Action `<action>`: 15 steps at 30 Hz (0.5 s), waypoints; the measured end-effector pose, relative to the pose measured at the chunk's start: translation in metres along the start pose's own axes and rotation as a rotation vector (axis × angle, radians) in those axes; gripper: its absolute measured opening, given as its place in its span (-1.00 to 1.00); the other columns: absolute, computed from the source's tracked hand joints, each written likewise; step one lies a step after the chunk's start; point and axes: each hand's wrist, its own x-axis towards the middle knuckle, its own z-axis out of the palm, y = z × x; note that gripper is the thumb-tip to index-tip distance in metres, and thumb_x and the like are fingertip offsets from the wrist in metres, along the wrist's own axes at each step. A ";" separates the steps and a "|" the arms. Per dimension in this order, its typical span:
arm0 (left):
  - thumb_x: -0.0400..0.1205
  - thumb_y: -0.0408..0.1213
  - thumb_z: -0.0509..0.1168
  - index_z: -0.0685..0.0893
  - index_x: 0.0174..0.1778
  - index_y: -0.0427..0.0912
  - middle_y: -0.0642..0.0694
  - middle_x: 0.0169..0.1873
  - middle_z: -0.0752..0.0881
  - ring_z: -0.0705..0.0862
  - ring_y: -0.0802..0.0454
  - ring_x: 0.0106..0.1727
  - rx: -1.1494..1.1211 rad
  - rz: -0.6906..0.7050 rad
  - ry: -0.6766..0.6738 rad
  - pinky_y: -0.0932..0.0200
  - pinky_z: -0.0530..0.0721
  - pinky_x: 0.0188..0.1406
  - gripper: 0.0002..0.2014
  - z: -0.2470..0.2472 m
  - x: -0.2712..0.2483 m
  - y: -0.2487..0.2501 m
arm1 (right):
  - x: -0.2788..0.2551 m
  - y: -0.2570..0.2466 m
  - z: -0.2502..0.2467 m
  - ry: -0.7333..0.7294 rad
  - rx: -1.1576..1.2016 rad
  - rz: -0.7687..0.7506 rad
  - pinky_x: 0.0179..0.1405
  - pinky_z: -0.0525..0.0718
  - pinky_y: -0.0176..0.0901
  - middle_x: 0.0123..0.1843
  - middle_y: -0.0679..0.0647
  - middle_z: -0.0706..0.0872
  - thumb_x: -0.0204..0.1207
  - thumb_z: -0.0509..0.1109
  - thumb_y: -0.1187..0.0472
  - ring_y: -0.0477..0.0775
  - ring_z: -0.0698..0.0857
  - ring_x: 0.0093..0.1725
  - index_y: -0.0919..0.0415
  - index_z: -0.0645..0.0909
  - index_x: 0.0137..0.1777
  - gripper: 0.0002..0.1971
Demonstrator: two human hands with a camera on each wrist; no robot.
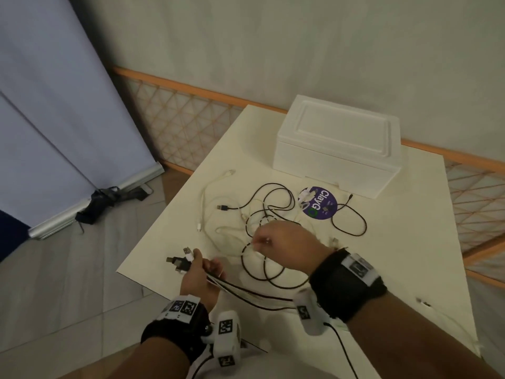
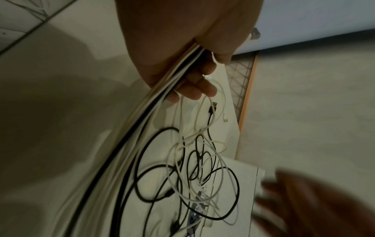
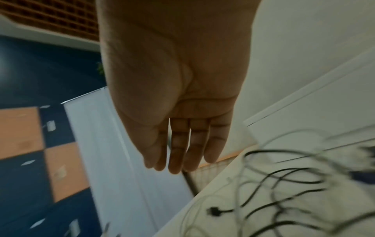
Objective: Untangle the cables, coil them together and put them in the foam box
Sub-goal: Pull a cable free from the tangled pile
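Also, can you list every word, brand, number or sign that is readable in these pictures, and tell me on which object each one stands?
"ClayG": white letters on the purple round sticker on the table, in front of the foam box.
Small print on the same sticker: too small to read.
Black-and-white square code markers on the wristbands: patterns only, no words.
Wrist views: no readable text.

Matt white foam box (image 1: 338,149)
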 end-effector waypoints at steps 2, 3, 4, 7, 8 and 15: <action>0.68 0.08 0.19 0.38 -0.50 -0.15 -0.10 -0.56 0.61 0.58 -0.04 -0.42 0.078 -0.014 0.011 0.06 0.55 -0.24 -0.50 -0.005 0.005 0.007 | 0.045 -0.020 0.014 -0.051 -0.069 -0.092 0.04 0.60 0.02 0.04 0.05 0.68 0.60 0.24 0.14 0.08 0.64 0.04 0.05 0.67 0.09 -0.80; 0.67 0.05 0.24 0.43 -0.50 -0.17 -0.15 -0.51 0.65 0.61 -0.06 -0.38 0.123 -0.027 0.008 0.04 0.58 -0.24 -0.52 -0.008 0.008 0.009 | 0.065 -0.027 0.025 -0.097 -0.105 -0.121 0.07 0.59 0.04 0.13 0.10 0.65 0.62 0.21 0.21 0.14 0.63 0.09 0.08 0.66 0.18 -0.76; 0.65 0.02 0.28 0.47 -0.49 -0.20 -0.19 -0.47 0.67 0.62 -0.08 -0.37 0.164 -0.041 -0.001 0.03 0.60 -0.25 -0.53 -0.011 0.011 0.012 | 0.084 -0.034 0.035 -0.149 -0.138 -0.141 0.12 0.58 0.06 0.23 0.14 0.61 0.63 0.17 0.28 0.19 0.62 0.15 0.10 0.62 0.28 -0.69; 0.61 -0.09 0.35 0.53 -0.49 -0.25 -0.22 -0.47 0.67 0.61 -0.09 -0.38 0.226 -0.061 -0.023 0.04 0.60 -0.25 -0.59 -0.016 0.017 0.025 | 0.132 -0.046 0.061 -0.284 -0.245 -0.143 0.35 0.48 0.15 0.57 0.21 0.32 0.63 0.06 0.40 0.30 0.48 0.40 0.14 0.39 0.54 -0.52; 0.61 -0.12 0.35 0.54 -0.49 -0.26 -0.21 -0.49 0.65 0.61 -0.09 -0.37 0.226 -0.058 -0.020 0.05 0.60 -0.24 -0.60 -0.018 0.020 0.031 | 0.144 -0.047 0.069 -0.318 -0.279 -0.127 0.41 0.44 0.17 0.64 0.20 0.20 0.63 0.05 0.41 0.32 0.40 0.47 0.13 0.33 0.57 -0.49; 0.64 -0.15 0.33 0.55 -0.47 -0.28 -0.26 -0.36 0.62 0.60 -0.09 -0.32 0.282 -0.031 -0.062 0.05 0.61 -0.18 -0.61 -0.025 0.030 0.061 | 0.169 -0.032 0.104 -0.366 -0.452 -0.122 0.19 0.57 0.13 0.31 0.29 0.54 0.63 0.14 0.35 0.32 0.54 0.26 0.33 0.55 0.28 -0.71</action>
